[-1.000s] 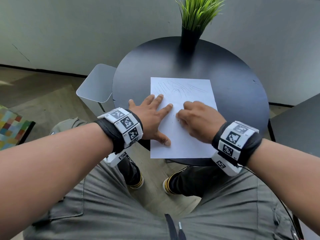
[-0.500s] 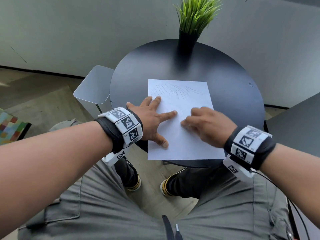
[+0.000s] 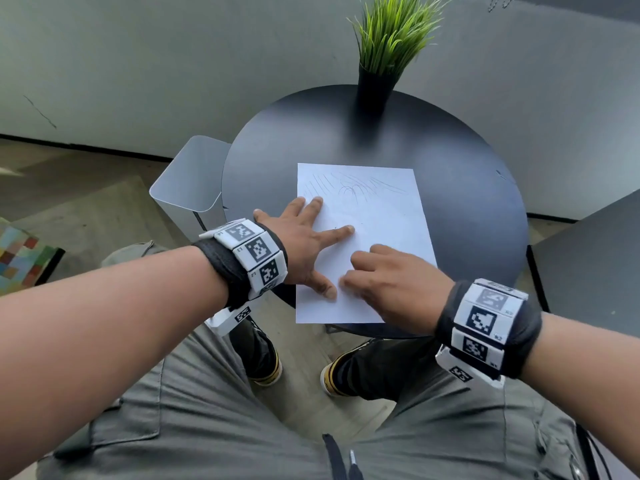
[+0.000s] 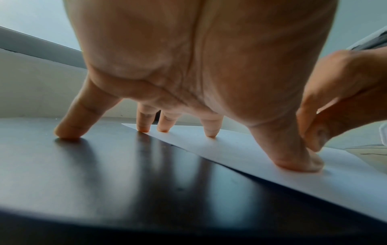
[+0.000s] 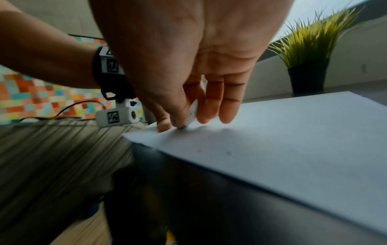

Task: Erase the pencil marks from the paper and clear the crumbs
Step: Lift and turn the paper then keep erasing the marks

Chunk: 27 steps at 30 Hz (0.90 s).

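Relative to the frame one second earlier, the right hand point(image 3: 391, 278) is seen drawn back toward the near left part of the paper point(image 3: 381, 216), close beside the left thumb. A white eraser point(image 5: 193, 110) is pinched between its thumb and curled fingers, the tip pressed on the sheet. The left hand point(image 3: 301, 247) is spread flat, fingers straight; thumb, index and two further fingertips are pressed on the paper's left margin, the little finger on the round black table point(image 3: 478, 209). Pencil marks point(image 3: 349, 187) are seen along the sheet's far edge. Two small dark specks point(image 5: 213, 151) are noted near the right edge. A potted grass plant point(image 3: 381, 57) is stood at the table's far rim.
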Each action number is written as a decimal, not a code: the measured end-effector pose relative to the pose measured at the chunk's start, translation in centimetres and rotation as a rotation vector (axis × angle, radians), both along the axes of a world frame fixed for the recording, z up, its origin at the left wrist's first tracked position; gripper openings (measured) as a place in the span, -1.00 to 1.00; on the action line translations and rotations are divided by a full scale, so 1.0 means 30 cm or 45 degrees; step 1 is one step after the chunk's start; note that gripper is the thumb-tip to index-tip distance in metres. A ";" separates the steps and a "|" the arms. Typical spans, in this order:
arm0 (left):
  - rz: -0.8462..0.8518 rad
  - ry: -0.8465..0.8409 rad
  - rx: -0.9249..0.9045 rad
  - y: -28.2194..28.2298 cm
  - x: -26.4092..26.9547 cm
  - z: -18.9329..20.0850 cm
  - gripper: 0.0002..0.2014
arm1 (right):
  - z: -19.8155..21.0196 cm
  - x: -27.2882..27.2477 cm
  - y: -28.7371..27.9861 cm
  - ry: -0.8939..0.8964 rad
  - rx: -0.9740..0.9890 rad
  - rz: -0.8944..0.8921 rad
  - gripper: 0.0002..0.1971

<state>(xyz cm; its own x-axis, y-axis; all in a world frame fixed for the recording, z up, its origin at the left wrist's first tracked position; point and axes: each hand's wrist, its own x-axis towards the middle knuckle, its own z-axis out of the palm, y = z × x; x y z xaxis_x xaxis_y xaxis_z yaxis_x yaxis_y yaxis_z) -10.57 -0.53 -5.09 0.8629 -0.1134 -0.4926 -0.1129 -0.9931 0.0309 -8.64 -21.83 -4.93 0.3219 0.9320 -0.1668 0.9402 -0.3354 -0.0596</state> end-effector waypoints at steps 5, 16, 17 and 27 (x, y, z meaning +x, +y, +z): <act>-0.002 0.013 -0.023 0.001 0.002 0.008 0.11 | 0.040 0.174 -0.043 0.083 0.041 -0.528 -0.80; -0.158 -0.193 -0.005 0.006 0.006 -0.022 0.00 | 0.046 0.096 0.028 -0.039 -0.116 -0.400 -0.81; -0.161 -0.172 0.009 0.009 0.002 -0.025 0.07 | 0.042 0.031 0.033 0.006 -0.135 -0.240 -0.78; -0.174 -0.096 0.055 0.006 0.000 -0.017 0.25 | 0.028 -0.028 0.025 0.022 -0.071 -0.090 -0.79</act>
